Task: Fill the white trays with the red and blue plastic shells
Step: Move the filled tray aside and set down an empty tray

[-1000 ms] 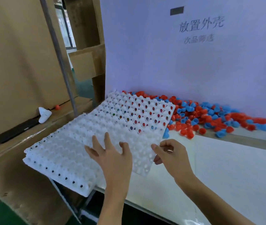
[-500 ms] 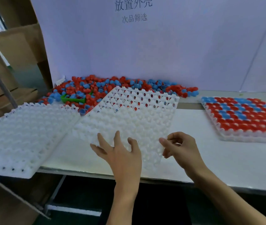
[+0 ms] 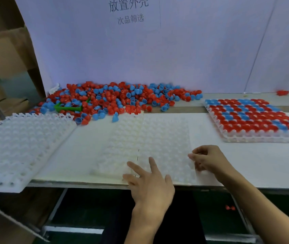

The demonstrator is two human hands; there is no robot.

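An empty white tray (image 3: 150,138) lies flat on the white table in front of me. My left hand (image 3: 149,184) rests on its near edge with fingers spread and straight. My right hand (image 3: 209,159) pinches the tray's right edge with curled fingers. A heap of red and blue plastic shells (image 3: 115,99) lies behind the tray along the back wall. A stack of empty white trays (image 3: 16,143) sits at the left, overhanging the table edge. At the right stands a white tray filled with red and blue shells (image 3: 253,118).
A green plastic tool (image 3: 67,108) lies in the shell heap at the left. Cardboard boxes (image 3: 4,55) stand beyond the left end of the table. A white wall with printed characters (image 3: 127,11) backs the table. A few red shells (image 3: 282,92) lie at the far right.
The single tray was drawn off the left stack, carried rightward and lowered from a tilt to flat on the table. Both hands stayed on its near edge as my view swung right.
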